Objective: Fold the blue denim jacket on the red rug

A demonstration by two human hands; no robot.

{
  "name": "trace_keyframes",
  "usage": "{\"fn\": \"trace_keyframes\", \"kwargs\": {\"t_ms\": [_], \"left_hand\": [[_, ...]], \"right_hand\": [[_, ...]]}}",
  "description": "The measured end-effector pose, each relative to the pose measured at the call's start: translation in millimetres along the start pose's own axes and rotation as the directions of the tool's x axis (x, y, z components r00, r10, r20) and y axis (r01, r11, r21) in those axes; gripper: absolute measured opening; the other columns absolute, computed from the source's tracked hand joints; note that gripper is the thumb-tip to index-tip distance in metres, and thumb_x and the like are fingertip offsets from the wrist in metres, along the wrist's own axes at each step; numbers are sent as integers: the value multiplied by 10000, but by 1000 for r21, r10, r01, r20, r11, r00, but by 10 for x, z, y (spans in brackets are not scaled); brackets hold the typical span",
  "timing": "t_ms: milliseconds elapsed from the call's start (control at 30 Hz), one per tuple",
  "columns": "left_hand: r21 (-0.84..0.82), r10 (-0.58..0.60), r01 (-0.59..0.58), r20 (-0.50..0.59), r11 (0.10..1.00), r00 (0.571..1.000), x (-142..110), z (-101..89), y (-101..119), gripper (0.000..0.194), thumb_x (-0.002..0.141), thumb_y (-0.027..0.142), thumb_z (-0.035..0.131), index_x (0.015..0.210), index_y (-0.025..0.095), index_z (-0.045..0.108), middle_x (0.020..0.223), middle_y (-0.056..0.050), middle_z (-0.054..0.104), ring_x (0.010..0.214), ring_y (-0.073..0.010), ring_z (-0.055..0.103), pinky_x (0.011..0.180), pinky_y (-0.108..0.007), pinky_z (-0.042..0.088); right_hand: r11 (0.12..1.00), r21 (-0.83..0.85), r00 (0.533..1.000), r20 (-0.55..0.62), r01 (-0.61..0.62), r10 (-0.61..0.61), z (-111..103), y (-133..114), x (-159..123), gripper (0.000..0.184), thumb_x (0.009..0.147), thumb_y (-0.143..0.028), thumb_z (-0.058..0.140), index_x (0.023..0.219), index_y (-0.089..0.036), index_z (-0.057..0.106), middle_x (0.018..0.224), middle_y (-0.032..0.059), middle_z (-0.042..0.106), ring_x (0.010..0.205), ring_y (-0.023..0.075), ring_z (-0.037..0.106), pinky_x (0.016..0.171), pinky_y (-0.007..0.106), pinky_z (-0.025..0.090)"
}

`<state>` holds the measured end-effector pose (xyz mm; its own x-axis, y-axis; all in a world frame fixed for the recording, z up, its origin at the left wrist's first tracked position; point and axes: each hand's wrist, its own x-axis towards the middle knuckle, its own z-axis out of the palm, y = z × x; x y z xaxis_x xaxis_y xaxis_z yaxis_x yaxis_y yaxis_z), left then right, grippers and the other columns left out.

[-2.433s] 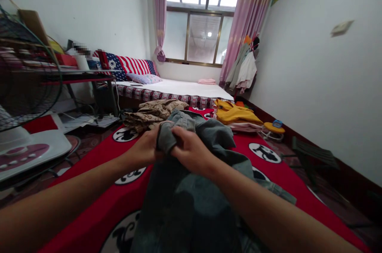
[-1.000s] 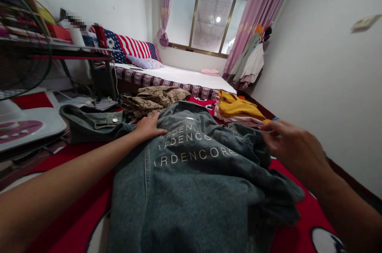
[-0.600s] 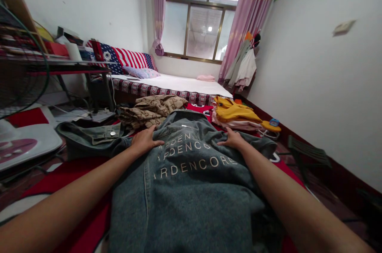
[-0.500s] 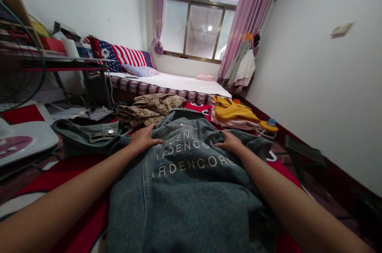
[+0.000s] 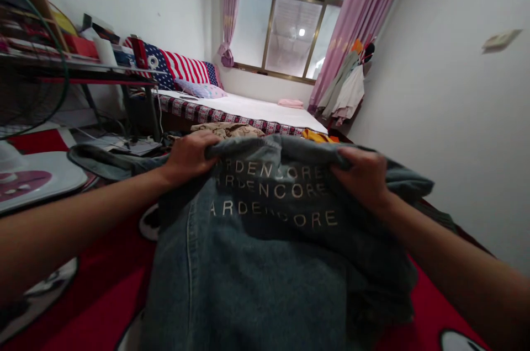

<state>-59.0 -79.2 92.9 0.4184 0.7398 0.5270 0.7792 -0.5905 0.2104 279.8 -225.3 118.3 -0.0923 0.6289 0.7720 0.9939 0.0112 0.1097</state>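
Observation:
A blue denim jacket (image 5: 256, 262) with rows of pale lettering across its back fills the middle of the view. My left hand (image 5: 188, 159) is closed on the cloth near its upper left. At the upper right my right hand (image 5: 364, 174) grips the jacket too, fingers curled over the fabric. Between the hands the upper part is raised in a fold, while the lower part hangs toward me. One sleeve (image 5: 111, 163) stretches out to the left. Under the jacket lies a red cloth (image 5: 111, 290) with black and white patterns.
Behind the jacket show a brown patterned garment (image 5: 226, 129) and a yellow garment (image 5: 318, 136). A bed (image 5: 248, 112) stands below the window. To the left are a cluttered desk (image 5: 120, 78) and a white plastic item (image 5: 62, 174). Clothes (image 5: 350, 91) hang by the curtain.
Both hands have closed on the jacket and lifted its upper part off the surface. My right hand has moved rightward. The raised denim now hides most of the garments behind.

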Motion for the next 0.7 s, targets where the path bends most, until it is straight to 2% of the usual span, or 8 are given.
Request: {"fn": "trace_keyframes", "kwargs": {"t_ms": [67,133,200,267,367,467,600,700], "left_hand": [[79,100,-88,-163,993,982,316,-120,28,385,921,404,477,1201,188,629,1229,-5,605,1162,-186,561,990,-309,437],[171,83,-46,-218,984,972,634,-108,50,405,969,360,401,1264,154,588,1293,-34,562,1245,-218,501,1035,-363,398],[205,17,26,-205,978,979,847,30,65,470,914,291,520,1349,112,510,1461,-100,442,1333,-290,414,1062,-426,371],[183,-41,57,-86,981,995,890,245,84,547,859,353,584,1342,103,528,1549,-108,345,1392,-346,315,1091,-439,333],[66,60,-72,170,995,984,632,542,166,559,788,419,671,1284,169,609,1563,-101,338,1434,-349,255,1134,-465,294],[-180,274,-222,357,958,893,131,581,338,525,799,439,674,1283,243,617,1537,-95,372,1421,-301,323,1145,-454,311],[-439,403,-150,567,886,718,-539,179,572,745,685,579,724,1375,382,521,1519,-5,412,1389,-306,392,1114,-393,367],[-412,381,-117,648,904,659,-908,-123,605,946,511,569,814,1389,446,483,1506,4,436,1391,-324,392,1092,-401,394]], "right_hand": [[988,-103,988,-111,-118,106,-17,138,273,247,822,-309,566,952,-140,690,902,99,710,853,234,658,749,326,442],[963,-199,983,-78,-182,169,64,257,459,391,853,-329,550,1142,-82,641,1035,160,685,977,272,633,798,366,433],[948,-250,973,65,-197,219,195,351,484,595,800,-335,645,1311,-49,536,1153,220,639,1079,331,588,836,422,436],[962,-203,956,194,-181,220,300,411,331,725,711,-314,752,1349,-71,507,1217,233,611,1125,360,561,880,465,444],[998,26,964,262,-63,54,296,398,-156,508,763,-340,728,1220,-151,612,1240,169,622,1145,321,570,962,471,451],[978,203,961,255,54,-106,85,263,-762,333,883,-405,597,1139,-198,647,1192,121,656,1112,280,603,970,465,472],[949,286,957,214,133,-198,-278,131,-1464,387,893,-413,580,1238,-239,583,1226,119,644,1136,288,601,969,474,479],[961,266,971,198,79,-134,-423,171,-1845,491,846,-402,639,1292,-230,525,1266,140,605,1167,303,588,966,468,495]]}}
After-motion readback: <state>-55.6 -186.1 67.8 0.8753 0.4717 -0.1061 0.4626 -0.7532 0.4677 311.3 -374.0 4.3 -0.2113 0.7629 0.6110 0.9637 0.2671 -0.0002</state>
